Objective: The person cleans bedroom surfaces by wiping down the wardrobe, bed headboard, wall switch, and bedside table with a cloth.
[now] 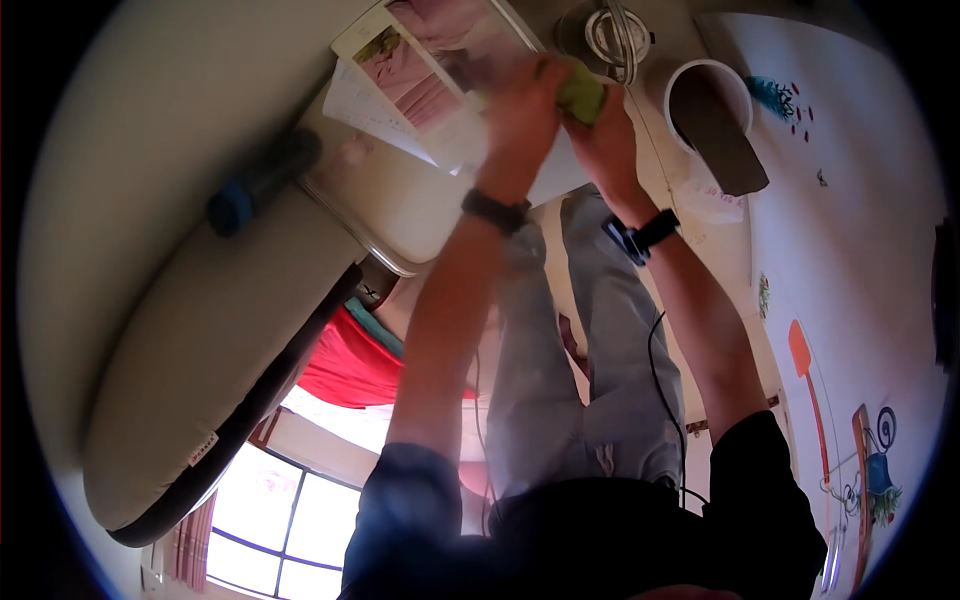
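Note:
A crumpled green thing (pixel 582 95), perhaps a cloth, is between my two hands near the top of the view. My left hand (pixel 522 118), blurred by motion, has its fingers bent against its left side. My right hand (pixel 606 140) closes around it from the right. Some fingers are hidden, and what kind of thing it is cannot be made out for certain. Just left of the hands lies a sheet with pinkish pictures (pixel 415 85), with white paper (pixel 365 115) under it. Dark bands circle both wrists, the right one carrying a watch-like device (pixel 628 240).
A dark bottle with a blue cap (pixel 232 208) is at the left, by a long grey cushion (pixel 230 360). On the right, a white round container (pixel 745 92) holds a brown flat piece (pixel 715 135). A metal-rimmed vessel (pixel 605 38) stands beyond. Cables hang by my legs.

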### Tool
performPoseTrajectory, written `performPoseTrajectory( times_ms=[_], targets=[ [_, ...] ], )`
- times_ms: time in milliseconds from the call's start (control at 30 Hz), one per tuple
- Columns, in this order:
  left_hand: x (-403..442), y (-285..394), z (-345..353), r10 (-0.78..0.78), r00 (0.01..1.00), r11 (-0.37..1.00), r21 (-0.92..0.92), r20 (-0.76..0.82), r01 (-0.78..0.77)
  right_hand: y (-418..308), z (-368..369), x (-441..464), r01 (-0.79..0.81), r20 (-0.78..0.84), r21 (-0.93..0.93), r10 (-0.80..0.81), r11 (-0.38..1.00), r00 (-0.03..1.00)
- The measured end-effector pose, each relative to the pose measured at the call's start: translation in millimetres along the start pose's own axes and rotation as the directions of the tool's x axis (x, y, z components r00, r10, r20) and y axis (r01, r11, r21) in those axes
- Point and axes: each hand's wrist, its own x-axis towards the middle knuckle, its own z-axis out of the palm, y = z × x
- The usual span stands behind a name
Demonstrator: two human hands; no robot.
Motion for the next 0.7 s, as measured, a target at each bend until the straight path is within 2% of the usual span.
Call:
performPoseTrajectory(
  times_ms=[67,133,233,267,300,333,367,433,500,700],
  targets=[
    [27,-8,-7,-0.031,0.999,0.998,0.054,0.015,0.030,-18,0,28,0.007,0.034,-0.074,-0.004,0.997,0.999],
    [48,-14,-12,-0.055,0.997,0.998,0.036,0.059,0.053,-19,8,50,0.026,0.031,-0.049,-0.025,0.998,0.999],
    [45,-4,-7,-0.256,0.964,0.959,0.144,0.075,0.244,-22,-6,52,0.015,0.099,-0.014,-0.014,1.000,0.995],
    [32,2,-1,-0.298,0.953,0.950,0.113,0.055,0.291,-17,-12,47,0.002,0.110,0.006,-0.002,1.000,0.994],
    [14,9,11,-0.267,0.961,0.959,0.084,-0.070,0.272,-9,-18,41,-0.011,0.123,0.025,0.008,1.000,0.992],
    [-1,18,18,-0.304,0.950,0.950,0.055,-0.069,0.308,5,-22,33,0.034,0.116,0.088,-0.044,0.996,0.992],
    [-13,31,20,-0.323,0.946,0.944,0.062,-0.035,0.325,21,-27,21,0.077,0.110,0.144,-0.093,0.987,0.990],
    [-37,53,24,-0.343,0.939,0.939,-0.028,0.016,0.343,42,-44,-3,-0.026,0.193,0.118,0.003,0.993,0.981],
    [-60,74,28,-0.402,0.912,0.908,-0.087,0.085,0.409,59,-57,-24,-0.005,0.201,0.098,-0.015,0.995,0.979],
    [-94,103,36,-0.387,0.913,0.903,-0.148,0.128,0.404,90,-68,-57,-0.047,0.229,0.092,0.025,0.995,0.973]
  ],
)
